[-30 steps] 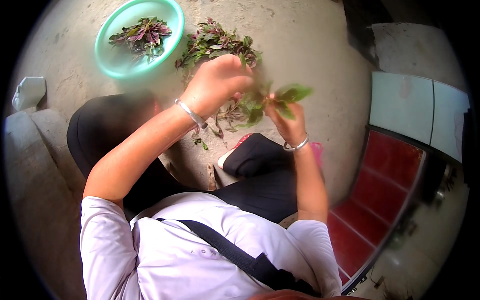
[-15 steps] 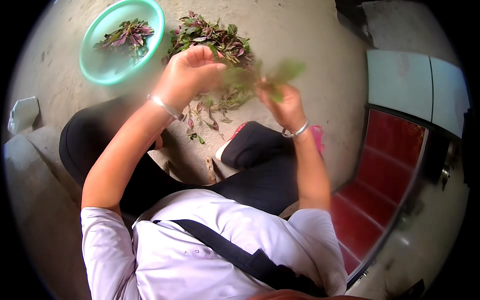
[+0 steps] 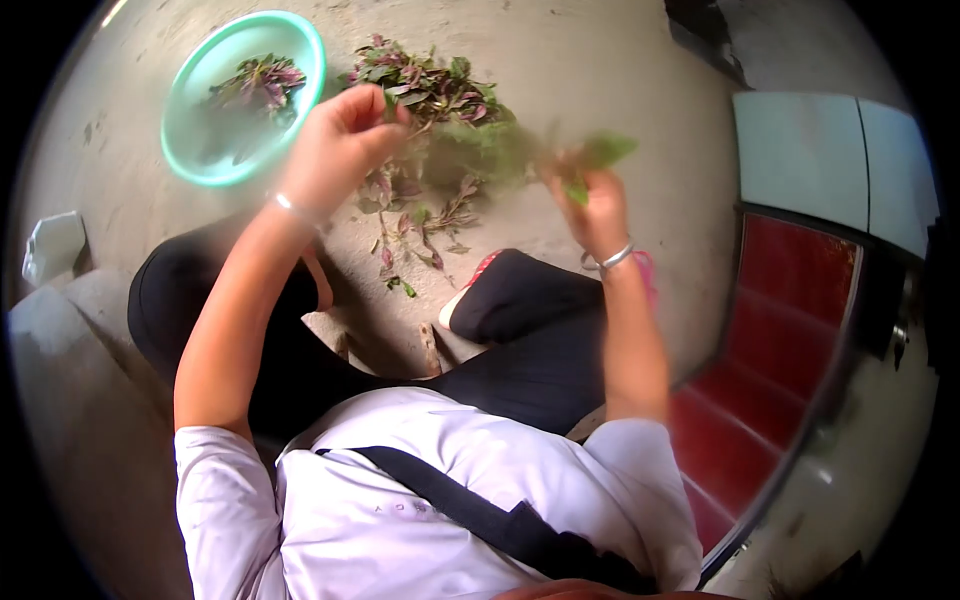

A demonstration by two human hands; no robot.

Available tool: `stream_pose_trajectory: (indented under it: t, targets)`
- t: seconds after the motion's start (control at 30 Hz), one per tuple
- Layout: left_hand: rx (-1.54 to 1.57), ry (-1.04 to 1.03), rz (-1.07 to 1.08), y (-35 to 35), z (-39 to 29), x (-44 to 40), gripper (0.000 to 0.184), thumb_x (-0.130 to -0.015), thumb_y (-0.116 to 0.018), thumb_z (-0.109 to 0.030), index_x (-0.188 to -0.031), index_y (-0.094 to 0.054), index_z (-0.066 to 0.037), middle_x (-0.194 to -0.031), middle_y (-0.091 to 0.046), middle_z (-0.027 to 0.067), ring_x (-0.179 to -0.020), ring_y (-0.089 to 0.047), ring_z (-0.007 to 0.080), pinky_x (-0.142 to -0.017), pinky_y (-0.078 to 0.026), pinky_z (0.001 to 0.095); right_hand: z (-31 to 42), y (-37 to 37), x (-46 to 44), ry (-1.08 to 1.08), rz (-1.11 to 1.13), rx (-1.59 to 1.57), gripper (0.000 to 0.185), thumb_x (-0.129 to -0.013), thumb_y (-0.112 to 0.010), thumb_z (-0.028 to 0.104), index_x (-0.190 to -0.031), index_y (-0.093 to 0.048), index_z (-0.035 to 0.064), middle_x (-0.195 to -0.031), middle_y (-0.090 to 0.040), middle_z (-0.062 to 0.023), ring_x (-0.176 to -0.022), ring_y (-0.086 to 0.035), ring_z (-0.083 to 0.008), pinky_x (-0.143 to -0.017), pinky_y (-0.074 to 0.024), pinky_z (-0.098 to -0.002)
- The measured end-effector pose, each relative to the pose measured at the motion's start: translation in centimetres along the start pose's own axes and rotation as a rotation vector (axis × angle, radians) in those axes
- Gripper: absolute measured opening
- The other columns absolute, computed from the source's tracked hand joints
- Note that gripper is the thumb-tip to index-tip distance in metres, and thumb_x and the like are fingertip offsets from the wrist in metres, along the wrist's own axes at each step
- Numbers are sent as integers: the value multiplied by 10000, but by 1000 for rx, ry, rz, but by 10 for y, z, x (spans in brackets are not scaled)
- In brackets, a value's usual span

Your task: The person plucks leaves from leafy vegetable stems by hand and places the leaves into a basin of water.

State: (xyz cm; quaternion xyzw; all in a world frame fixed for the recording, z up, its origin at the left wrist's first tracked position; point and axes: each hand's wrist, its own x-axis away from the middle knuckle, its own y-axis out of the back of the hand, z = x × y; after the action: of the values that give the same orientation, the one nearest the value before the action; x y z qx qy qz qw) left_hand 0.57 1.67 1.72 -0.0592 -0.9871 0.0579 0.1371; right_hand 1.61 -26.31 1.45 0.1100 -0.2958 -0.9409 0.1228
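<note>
My right hand (image 3: 592,205) grips a leafy green stem (image 3: 605,152), whose blurred leaves reach left between my hands. Slightly smeared by motion, my left hand (image 3: 345,140) has its thumb and fingers bent toward each other; a bit of green shows at the fingertips. Beyond my hands a heap of green and purple leaves (image 3: 430,80) lies on the floor, with looser sprigs (image 3: 405,235) nearer my feet. At the upper left a mint-green basin (image 3: 172,120) holds some purple-green leaves (image 3: 262,82).
The concrete floor (image 3: 620,60) surrounds the heap. My bent knees and a foot in a red-trimmed shoe (image 3: 460,300) are below my hands. A pink bag (image 3: 647,275) lies behind my right wrist. Red tiles (image 3: 790,300) and pale panels (image 3: 800,155) stand at the right, a white object (image 3: 55,245) at the left.
My hands have moved farther apart, the left one toward the basin and the right one slightly rightward with the stem. The view has shifted a little.
</note>
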Motion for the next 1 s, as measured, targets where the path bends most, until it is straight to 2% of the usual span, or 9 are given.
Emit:
stream_pose_trajectory:
  t: [0.07, 0.13, 0.2, 0.37, 0.47, 0.6, 0.73, 0.83, 1.0]
  targets:
    - [-842, -101, 110, -4, 5, 5, 222, -726, -633, -104, -923, -547, -49, -787, -560, 42, -680, -529, 149, -642, -451, 272, 5, 3, -3, -116, 10, -195, 152, -762, -596, 40, -896, -580, -31, -741, -575, -41, -634, -514, -84, -607, -436, -240]
    - [-1312, -137, 215, -15, 22, 17, 384, -681, -680, -195, -1017, -540, -74, -1006, -542, 103, -863, -537, 233, -773, -451, 338, 16, 4, -4, -151, -3, -235, 154, -772, -602, 50, -903, -580, -26, -750, -576, -14, -652, -496, -54, -623, -435, -218]
    - [-1500, 41, 309, -28, 30, 23, 503, -686, -669, -264, -1126, -488, -100, -1227, -408, 132, -1016, -475, 291, -844, -427, 343, 13, 1, -2, -161, -28, -322, 154, -770, -605, 46, -906, -581, -24, -746, -574, -9, -656, -498, -53, -627, -435, -209]
    - [-1105, -142, 343, -36, 35, 22, 399, -731, -630, -231, -1077, -528, -60, -1043, -553, 121, -896, -553, 270, -780, -447, 352, 25, -2, -1, -112, -29, -205, 155, -777, -613, 52, -906, -574, -25, -768, -573, -3, -675, -507, -55, -632, -439, -198]
    - [-719, -40, 283, -49, 30, 21, 326, -736, -615, -215, -1008, -562, -42, -967, -580, 170, -851, -585, 248, -719, -471, 357, 35, -7, 0, -182, -17, -373, 149, -783, -610, 48, -901, -561, -30, -769, -574, -5, -664, -507, -51, -619, -435, -190]
    - [-172, -7, 253, -58, 48, 17, 361, -774, -612, -221, -1050, -550, 2, -1007, -599, 134, -869, -587, 194, -752, -461, 306, 39, -17, 3, -285, 19, -568, 137, -785, -606, 39, -890, -547, -27, -764, -572, -1, -641, -497, -33, -582, -417, -163]
    - [-32, 43, 269, -61, 51, 16, 322, -795, -595, -194, -1022, -558, 32, -931, -622, 106, -826, -572, 154, -728, -458, 278, 44, -24, 3, -367, 57, -647, 122, -783, -608, 35, -877, -545, -12, -745, -562, 10, -622, -484, -17, -548, -403, -150]
    - [80, 199, 324, -60, 40, 17, 185, -835, -557, -160, -951, -576, -17, -799, -619, 23, -689, -517, 46, -631, -426, 189, 41, -28, 3, -373, 71, -680, 130, -779, -616, 42, -881, -549, 0, -736, -557, 14, -606, -482, -17, -538, -407, -155]
    - [130, 244, 322, -60, 35, 17, 167, -853, -526, -193, -875, -594, -42, -717, -616, 21, -618, -495, 40, -578, -399, 176, 43, -27, 0, -452, 77, -683, 126, -788, -612, 103, -855, -562, 9, -698, -551, 14, -581, -483, -30, -529, -406, -162]
